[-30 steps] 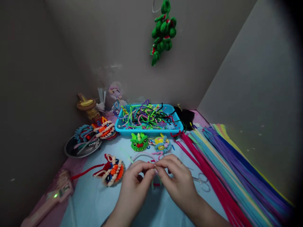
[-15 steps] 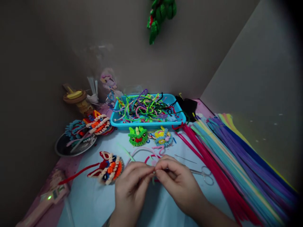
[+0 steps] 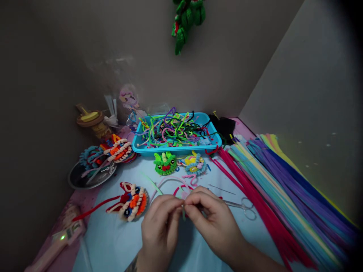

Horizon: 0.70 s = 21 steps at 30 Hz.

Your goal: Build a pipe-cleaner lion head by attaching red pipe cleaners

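Close together above the blue mat, my left hand and my right hand meet at the fingertips. Both are closed in a pinch on a small pale green pipe cleaner, whose short end hangs down between them. Most of it is hidden by my fingers. Just behind my hands lie a pink pipe cleaner loop and a light green strip. Left of my left hand is an orange, cream and red pipe cleaner lion head. Scissors lie beyond my right hand.
A blue tray holds tangled pipe cleaner scraps. Before it sit a green dragon head and a blue-yellow head. Long pipe cleaner bundles spread at right. At left are a metal bowl and a pink glue gun.
My fingertips have shifted slightly, and more of the green pipe cleaner's end shows below them. The whole view has moved a little; other things lie as before.
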Motion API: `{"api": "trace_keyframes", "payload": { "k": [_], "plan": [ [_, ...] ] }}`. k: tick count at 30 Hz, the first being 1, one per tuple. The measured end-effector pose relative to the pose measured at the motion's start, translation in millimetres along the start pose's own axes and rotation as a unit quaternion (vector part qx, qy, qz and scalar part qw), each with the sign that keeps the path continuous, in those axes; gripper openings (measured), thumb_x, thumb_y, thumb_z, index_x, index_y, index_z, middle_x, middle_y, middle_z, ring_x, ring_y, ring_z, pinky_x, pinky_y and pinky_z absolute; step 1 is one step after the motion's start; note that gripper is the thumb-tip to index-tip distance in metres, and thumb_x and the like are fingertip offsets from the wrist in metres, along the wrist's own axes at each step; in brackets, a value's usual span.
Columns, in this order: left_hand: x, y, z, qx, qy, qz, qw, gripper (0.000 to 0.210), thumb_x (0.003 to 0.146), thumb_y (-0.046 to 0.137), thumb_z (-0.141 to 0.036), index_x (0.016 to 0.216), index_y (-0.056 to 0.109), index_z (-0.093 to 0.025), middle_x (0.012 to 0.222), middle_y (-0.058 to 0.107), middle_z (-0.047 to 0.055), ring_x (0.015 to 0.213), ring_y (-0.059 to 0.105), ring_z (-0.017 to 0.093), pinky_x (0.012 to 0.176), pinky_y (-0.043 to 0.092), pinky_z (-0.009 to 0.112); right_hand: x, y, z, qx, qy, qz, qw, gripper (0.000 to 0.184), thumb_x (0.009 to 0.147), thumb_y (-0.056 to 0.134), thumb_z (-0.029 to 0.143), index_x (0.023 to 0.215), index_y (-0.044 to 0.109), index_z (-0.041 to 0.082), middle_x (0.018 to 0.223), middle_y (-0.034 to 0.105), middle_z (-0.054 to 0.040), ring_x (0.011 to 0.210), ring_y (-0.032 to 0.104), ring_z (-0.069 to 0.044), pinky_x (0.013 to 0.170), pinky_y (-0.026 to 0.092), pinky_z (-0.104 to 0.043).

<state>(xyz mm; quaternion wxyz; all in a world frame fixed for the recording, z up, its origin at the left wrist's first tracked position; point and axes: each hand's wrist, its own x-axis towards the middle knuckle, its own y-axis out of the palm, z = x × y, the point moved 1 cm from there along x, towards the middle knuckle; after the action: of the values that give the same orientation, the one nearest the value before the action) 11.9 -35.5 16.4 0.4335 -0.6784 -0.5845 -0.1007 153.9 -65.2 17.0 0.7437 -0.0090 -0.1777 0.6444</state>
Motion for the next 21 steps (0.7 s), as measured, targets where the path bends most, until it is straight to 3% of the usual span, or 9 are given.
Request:
{"api": "trace_keyframes", "payload": {
  "k": [5, 12, 21],
  "plan": [
    [-0.8, 1.4, -0.4, -0.027, -0.035, 0.019, 0.999, 0.018, 0.083, 0.055, -0.004, 0.090, 0.060, -0.019, 0.079, 0.064, 0.000, 0.074, 0.063, 0.011, 0.067, 0.050, 0.017, 0.2, -3.0, -3.6, -0.014, -0.078, -0.056, 0.995, 0.017, 0.081, 0.059, 0.010, 0.092, 0.062, 0.023, 0.085, 0.058, -0.0008, 0.071, 0.058, -0.012, 0.060, 0.049, -0.022],
    [1.6, 1.1, -3.5, -0.099, -0.114, 0.065, 0.986, 0.016, 0.086, 0.053, -0.006, 0.080, 0.059, -0.020, 0.073, 0.061, -0.002, 0.067, 0.060, 0.010, 0.060, 0.047, 0.016, 2.6, -5.3, -4.3, -0.021, -0.157, -0.041, 0.986, 0.015, 0.085, 0.058, 0.008, 0.086, 0.064, 0.022, 0.086, 0.056, -0.0006, 0.078, 0.060, -0.011, 0.068, 0.051, -0.020],
    [3.5, -0.8, -0.8, -0.155, -0.175, 0.102, 0.967, 0.013, 0.084, 0.058, -0.011, 0.082, 0.068, -0.020, 0.075, 0.067, 0.000, 0.070, 0.063, 0.012, 0.060, 0.048, 0.018, 1.9, -4.1, -10.3, -0.058, -0.188, -0.001, 0.980, 0.018, 0.088, 0.049, 0.005, 0.090, 0.057, 0.021, 0.092, 0.053, -0.0022, 0.086, 0.056, -0.012, 0.075, 0.048, -0.023]
  ]
}}
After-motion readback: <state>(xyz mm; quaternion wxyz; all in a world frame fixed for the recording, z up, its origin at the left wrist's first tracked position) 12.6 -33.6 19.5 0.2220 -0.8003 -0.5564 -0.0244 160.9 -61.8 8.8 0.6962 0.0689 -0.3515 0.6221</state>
